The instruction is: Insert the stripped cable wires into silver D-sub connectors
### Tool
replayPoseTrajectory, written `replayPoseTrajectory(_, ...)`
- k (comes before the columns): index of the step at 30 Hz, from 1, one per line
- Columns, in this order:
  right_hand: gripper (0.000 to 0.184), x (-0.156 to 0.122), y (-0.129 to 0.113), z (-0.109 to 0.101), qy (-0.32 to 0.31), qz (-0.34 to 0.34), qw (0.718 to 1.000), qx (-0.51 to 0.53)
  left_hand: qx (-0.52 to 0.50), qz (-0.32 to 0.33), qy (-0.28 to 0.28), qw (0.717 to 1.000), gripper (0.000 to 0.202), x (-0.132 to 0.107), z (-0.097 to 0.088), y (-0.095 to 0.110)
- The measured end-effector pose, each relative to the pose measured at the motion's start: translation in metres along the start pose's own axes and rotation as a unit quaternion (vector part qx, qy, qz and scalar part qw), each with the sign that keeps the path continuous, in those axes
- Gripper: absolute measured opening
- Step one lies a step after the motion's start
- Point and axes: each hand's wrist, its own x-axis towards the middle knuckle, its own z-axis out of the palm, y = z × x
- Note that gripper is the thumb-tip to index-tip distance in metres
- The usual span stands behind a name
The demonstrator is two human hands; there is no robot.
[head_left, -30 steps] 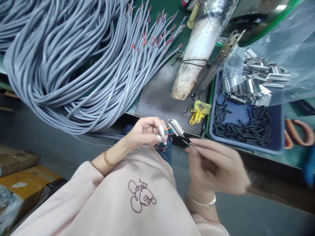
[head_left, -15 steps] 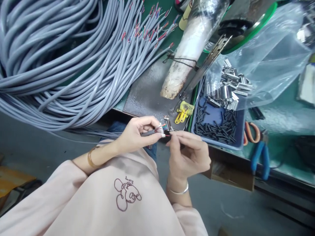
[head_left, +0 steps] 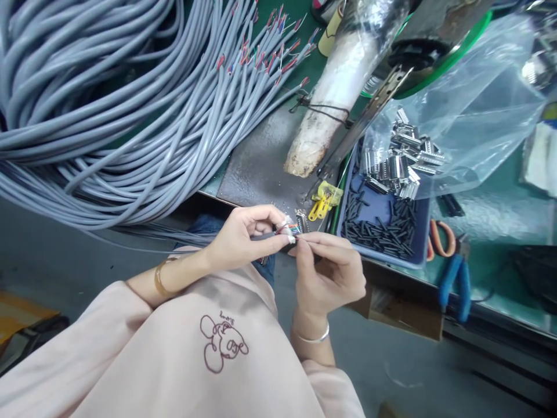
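My left hand (head_left: 246, 238) pinches the end of a grey cable (head_left: 263, 235) between thumb and fingers, with white covers on the fingertips. Thin coloured wires (head_left: 294, 228) fan out of the cable toward a small metal connector (head_left: 301, 220) just beyond the fingertips. My right hand (head_left: 328, 270) is closed in a pinch right beside the wires, its thumb and forefinger almost touching the left fingertips. What lies between the right fingertips is tiny and dark, too small to make out.
A blue tray (head_left: 383, 238) holds short black tubes, with a clear bag (head_left: 474, 128) of metal connectors over its back. Yellow snips (head_left: 322, 206), blue-handled pliers (head_left: 455, 284) and a wrapped tapered post (head_left: 319, 128) are nearby. Many grey cables (head_left: 174, 133) lie at left.
My right hand has moved slightly left, closer to my left fingertips. The red wire that showed between the hands is now hidden. The connector has shifted a little to the right.
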Motion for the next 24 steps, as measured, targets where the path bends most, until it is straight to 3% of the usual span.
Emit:
replayPoseTrajectory(4, 0.017, 0.005, 0.007, -0.002, 0.081, -0.041, 0.995, -0.038, -0.039, -0.048, 0.006, 0.998, 0.037, 0.004, 0.000, 0.004)
replayPoseTrajectory(10, 0.021, 0.001, 0.013, 0.000, 0.008, -0.058, 0.995, -0.077, -0.026, -0.085, 0.016, 0.996, 0.035, 0.010, -0.004, 0.006)
replayPoseTrajectory(18, 0.019, 0.010, 0.018, 0.005, 0.002, -0.100, 0.986, -0.135, 0.008, -0.049, 0.092, 0.995, 0.030, 0.020, 0.004, 0.006)
replayPoseTrajectory(24, 0.022, 0.018, 0.018, 0.009, 0.015, -0.103, 0.987, -0.119, 0.045, -0.023, 0.126, 0.991, 0.024, 0.026, 0.008, 0.004)
